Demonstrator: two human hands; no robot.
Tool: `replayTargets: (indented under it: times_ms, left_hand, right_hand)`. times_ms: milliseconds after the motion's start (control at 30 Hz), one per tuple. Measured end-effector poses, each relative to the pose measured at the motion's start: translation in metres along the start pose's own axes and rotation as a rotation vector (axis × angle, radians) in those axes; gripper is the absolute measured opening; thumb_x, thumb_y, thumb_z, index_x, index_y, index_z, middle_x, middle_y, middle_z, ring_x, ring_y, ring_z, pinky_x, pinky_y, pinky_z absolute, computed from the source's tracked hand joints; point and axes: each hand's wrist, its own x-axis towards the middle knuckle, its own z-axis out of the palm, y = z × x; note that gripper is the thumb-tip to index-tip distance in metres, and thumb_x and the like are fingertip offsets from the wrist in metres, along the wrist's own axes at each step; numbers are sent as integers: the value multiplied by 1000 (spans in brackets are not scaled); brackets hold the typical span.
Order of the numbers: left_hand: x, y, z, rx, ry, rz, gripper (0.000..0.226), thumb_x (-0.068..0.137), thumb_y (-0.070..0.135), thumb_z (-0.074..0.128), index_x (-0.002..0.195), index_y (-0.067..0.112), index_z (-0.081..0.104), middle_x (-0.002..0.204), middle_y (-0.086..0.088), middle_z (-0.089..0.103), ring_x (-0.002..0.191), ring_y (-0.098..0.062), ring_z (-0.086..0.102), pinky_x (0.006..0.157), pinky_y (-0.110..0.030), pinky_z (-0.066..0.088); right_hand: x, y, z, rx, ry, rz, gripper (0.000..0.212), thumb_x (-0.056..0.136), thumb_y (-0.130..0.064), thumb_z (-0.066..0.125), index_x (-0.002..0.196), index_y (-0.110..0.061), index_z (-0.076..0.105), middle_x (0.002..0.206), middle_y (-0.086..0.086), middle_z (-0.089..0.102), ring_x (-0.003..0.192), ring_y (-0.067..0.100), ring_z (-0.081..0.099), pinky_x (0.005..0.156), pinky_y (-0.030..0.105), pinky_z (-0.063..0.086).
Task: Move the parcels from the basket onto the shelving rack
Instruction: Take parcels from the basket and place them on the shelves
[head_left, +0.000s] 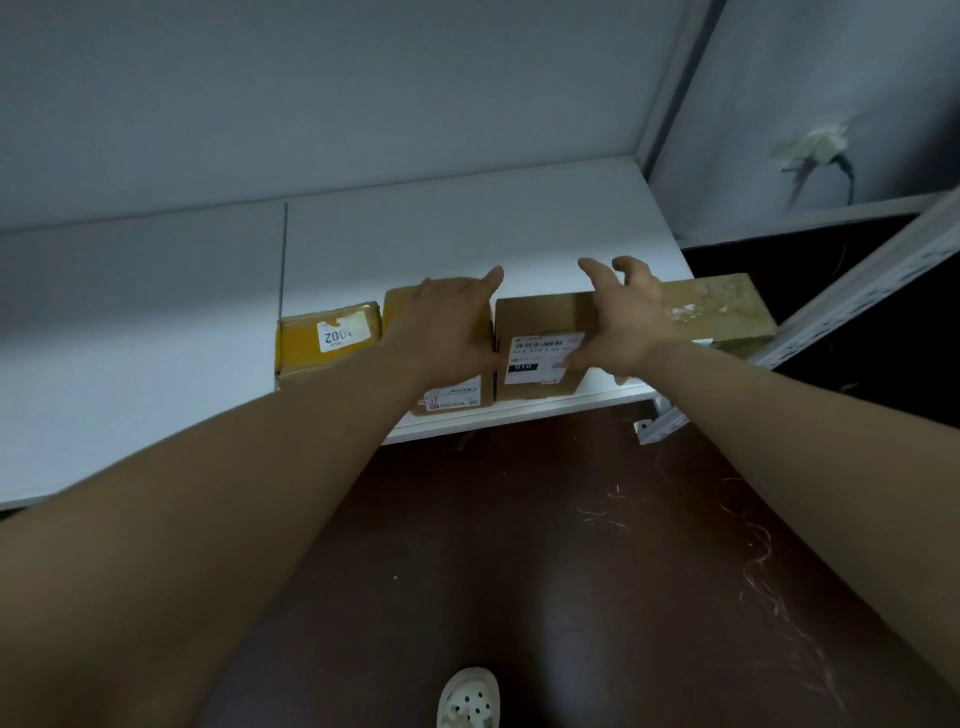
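On the near edge of the white shelf (467, 223), a yellow-taped parcel (327, 338), a brown parcel (452, 400), a labelled box (540, 364) and a flat parcel (727, 312) sit in a row from left to right; the basket is out of view. The left hand (452, 322) lies flat on the brown parcel, grip open. The right hand (623, 317) is at the labelled box's right top edge, fingers spread, grip open and holding nothing. To finish well, I judge the boxes should be squared together, nudged back from the lip, labels outward. The yellow-taped parcel's upside-down sticker reads roughly 2002; the other labels are too blurred to read
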Motion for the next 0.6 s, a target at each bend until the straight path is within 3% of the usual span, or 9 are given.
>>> replayTargets:
  times_ms: [200, 400, 600]
  left_hand:
    - [-71, 24, -44, 22, -1, -108, 91, 82, 48, 66, 152, 26, 14, 154, -4, 29, 140, -27, 28, 114, -48, 24]
    - [-203, 50, -79, -54, -40, -413, 81, 83, 43, 64, 149, 25, 20, 149, -6, 34, 136, -28, 32, 113, -53, 23]
    - [-366, 34, -106, -151, 7, -767, 88, 84, 42, 64, 151, 22, 10, 147, -9, 33, 137, -31, 29, 114, -56, 19]
  right_hand:
    - [-68, -35, -30, -66, -28, -121, 105, 68, -37, 83, 150, -29, 19, 155, 9, 10, 143, 29, 13, 117, 46, 19]
    - [-167, -104, -39, -109, -160, -328, 99, 67, -43, 82, 148, -28, 26, 150, 9, 26, 136, 30, 29, 112, 41, 28]
    - [-270, -219, -26, -201, -305, -627, 101, 68, -48, 79, 149, -28, 23, 149, 10, 31, 135, 29, 32, 109, 40, 31]
